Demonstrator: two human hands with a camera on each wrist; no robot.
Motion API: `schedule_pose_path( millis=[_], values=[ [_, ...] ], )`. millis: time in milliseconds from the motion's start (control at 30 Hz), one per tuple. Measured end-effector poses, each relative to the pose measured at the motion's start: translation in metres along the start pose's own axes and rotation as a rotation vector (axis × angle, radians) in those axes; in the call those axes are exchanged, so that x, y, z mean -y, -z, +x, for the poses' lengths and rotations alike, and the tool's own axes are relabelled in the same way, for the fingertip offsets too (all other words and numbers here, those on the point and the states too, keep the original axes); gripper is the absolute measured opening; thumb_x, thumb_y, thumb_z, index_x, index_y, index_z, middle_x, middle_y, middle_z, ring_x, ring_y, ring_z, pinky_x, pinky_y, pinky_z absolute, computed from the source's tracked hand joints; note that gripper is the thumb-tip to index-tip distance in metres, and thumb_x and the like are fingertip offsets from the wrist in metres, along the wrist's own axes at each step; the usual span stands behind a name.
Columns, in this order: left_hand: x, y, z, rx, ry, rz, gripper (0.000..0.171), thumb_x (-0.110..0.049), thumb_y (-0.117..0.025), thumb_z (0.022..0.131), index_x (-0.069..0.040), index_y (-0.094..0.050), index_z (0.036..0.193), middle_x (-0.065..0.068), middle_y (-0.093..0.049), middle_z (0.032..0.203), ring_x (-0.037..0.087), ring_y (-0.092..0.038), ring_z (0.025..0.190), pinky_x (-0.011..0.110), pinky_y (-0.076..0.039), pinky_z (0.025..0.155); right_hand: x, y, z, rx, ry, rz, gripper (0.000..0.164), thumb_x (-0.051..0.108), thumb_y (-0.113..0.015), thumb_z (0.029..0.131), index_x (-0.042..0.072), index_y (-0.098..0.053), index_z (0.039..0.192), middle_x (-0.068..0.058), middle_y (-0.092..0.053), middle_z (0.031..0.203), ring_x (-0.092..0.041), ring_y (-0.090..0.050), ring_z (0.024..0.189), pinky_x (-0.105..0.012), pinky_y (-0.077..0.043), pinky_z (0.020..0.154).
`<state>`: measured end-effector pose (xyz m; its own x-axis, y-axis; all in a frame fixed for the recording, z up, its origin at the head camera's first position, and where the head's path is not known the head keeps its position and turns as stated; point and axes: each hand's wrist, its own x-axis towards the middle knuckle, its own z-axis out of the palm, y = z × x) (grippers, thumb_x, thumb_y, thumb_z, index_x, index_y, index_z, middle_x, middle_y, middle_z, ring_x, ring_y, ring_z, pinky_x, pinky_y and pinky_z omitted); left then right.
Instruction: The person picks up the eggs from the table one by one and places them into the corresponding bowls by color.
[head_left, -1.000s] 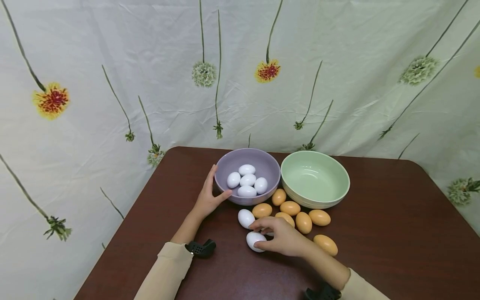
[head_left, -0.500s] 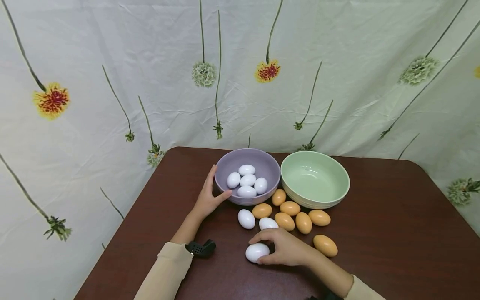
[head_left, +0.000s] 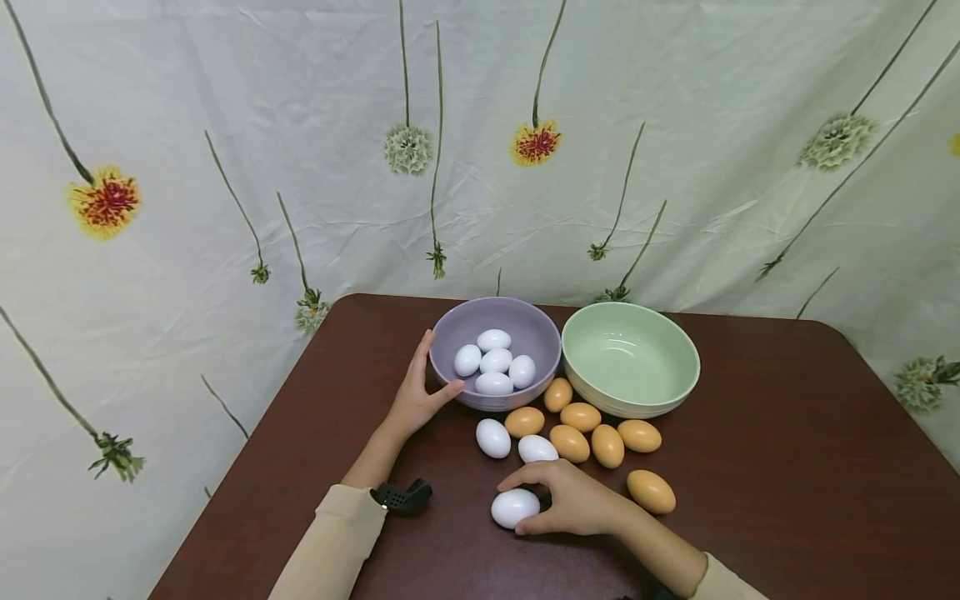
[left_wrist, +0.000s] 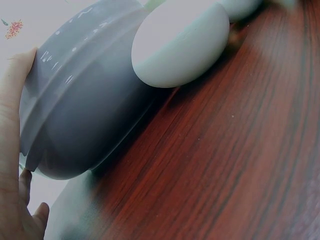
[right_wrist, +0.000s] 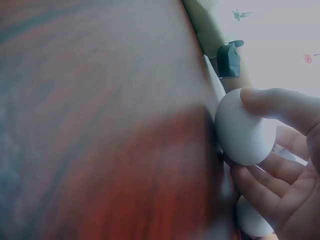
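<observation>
White egg point(head_left: 515, 508) was pinched by right hand point(head_left: 566, 500), likely at pickup, lift-off unclear. Left hand point(head_left: 413, 403) lay spread against purple bowl point(head_left: 527, 327). Steady lift seemed needed.

In the head view, you face a pale, whitish cloth point(head_left: 491, 200) that fills the upper half of the frame and runs down the left side. Its print hangs upside down: yellow blooms with red centres point(head_left: 103, 202) at upper left and right of top centre, round whitish-green heads point(head_left: 408, 149), and long thin stems. Wrinkles catch the light mid-frame, while shaded folds slant across the upper right. Below, you see a dark reddish-brown table point(head_left: 787, 442) with rounded far corners; your left wrist view shows its streaked grain, and the cloth washes out nearly white.
</observation>
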<state>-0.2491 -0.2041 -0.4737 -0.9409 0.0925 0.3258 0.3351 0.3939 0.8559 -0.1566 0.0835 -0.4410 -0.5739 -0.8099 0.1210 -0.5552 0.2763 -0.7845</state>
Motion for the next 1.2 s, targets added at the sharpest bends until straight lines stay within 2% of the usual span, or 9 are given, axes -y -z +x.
schedule_pose_path(
  millis=[333, 600, 933, 1200],
  values=[
    [-0.001, 0.001, 0.000, 0.000, 0.002, 0.000, 0.096, -0.033, -0.075, 0.084, -0.014, -0.015, 0.157, 0.005, -0.009, 0.163, 0.024, -0.010, 0.147, 0.053, -0.010, 0.115, -0.002, -0.001, 0.002, -0.017, -0.028, 0.073, 0.037, 0.020, -0.081, 0.081, 0.007, -0.069, 0.114, 0.006, -0.068, 0.110, -0.004, -0.058, 0.101, -0.026, -0.051, 0.084],
    [-0.001, 0.001, 0.000, -0.003, -0.005, 0.000, 0.096, -0.033, -0.075, 0.084, -0.013, -0.015, 0.157, 0.011, -0.009, 0.162, 0.025, -0.010, 0.147, 0.054, -0.010, 0.115, 0.006, 0.008, 0.006, -0.034, -0.056, 0.126, 0.039, 0.021, -0.080, 0.082, 0.005, -0.069, 0.116, 0.002, -0.067, 0.110, -0.007, -0.058, 0.100, -0.027, -0.051, 0.085],
    [-0.003, 0.000, -0.001, 0.002, -0.011, -0.009, 0.095, -0.026, -0.075, 0.084, -0.012, -0.015, 0.157, 0.011, -0.009, 0.162, 0.028, -0.010, 0.147, 0.055, -0.011, 0.114, 0.009, 0.017, 0.015, -0.062, -0.032, 0.168, 0.041, 0.018, -0.081, 0.082, -0.001, -0.067, 0.116, -0.004, -0.068, 0.113, -0.012, -0.062, 0.102, -0.028, -0.052, 0.086],
    [-0.005, 0.000, -0.001, 0.000, -0.013, -0.021, 0.096, -0.020, -0.074, 0.084, -0.010, -0.014, 0.157, 0.014, -0.008, 0.162, 0.030, -0.010, 0.147, 0.056, -0.010, 0.114, 0.013, 0.027, 0.021, -0.094, -0.065, 0.178, 0.042, 0.018, -0.081, 0.080, 0.002, -0.068, 0.117, -0.004, -0.066, 0.114, -0.015, -0.061, 0.102, -0.030, -0.052, 0.086]
  ],
)
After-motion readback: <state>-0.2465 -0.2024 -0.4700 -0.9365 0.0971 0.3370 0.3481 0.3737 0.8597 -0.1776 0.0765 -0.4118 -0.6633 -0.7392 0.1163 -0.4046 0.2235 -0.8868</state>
